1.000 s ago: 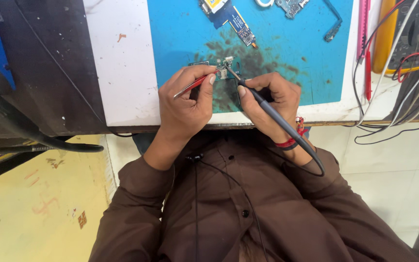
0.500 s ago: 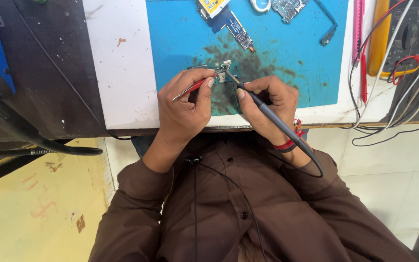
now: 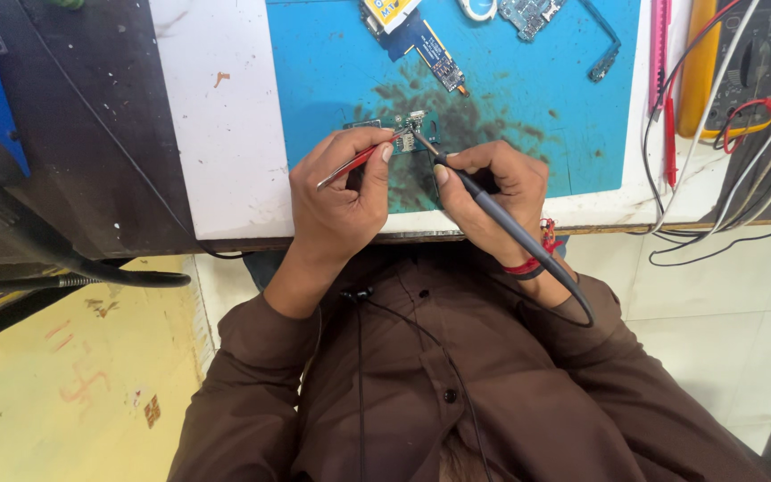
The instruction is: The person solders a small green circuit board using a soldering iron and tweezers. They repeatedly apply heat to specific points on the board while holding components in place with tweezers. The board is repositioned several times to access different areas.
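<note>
Little has changed over the last second: the left hand (image 3: 336, 201) still pinches the red tweezers (image 3: 354, 163) and the right hand (image 3: 493, 192) still grasps the dark soldering iron (image 3: 493, 210) like a pen. Both tips stay at the same spot on the small green board (image 3: 403, 132), which has not shifted on the blue mat (image 3: 332, 62). Only the view has drifted slightly (a small head movement, it seems). The steadiness suggests fine work on one point of the board, held there without a pause.

Both grips are closed on their tools, fingers curled tight. The board lies on the stained middle of the mat, near the front edge of the tabletop (image 3: 216, 116), just beyond the fingertips.

The exact contact point is too small to make out, and the knuckles cover part of the board. Other boards (image 3: 430, 45) at the top edge are cut off, as is the yellow meter (image 3: 733, 71) at the right, with its leads trailing off the tabletop. The iron's cord (image 3: 573, 286) runs over the brown sleeve.
</note>
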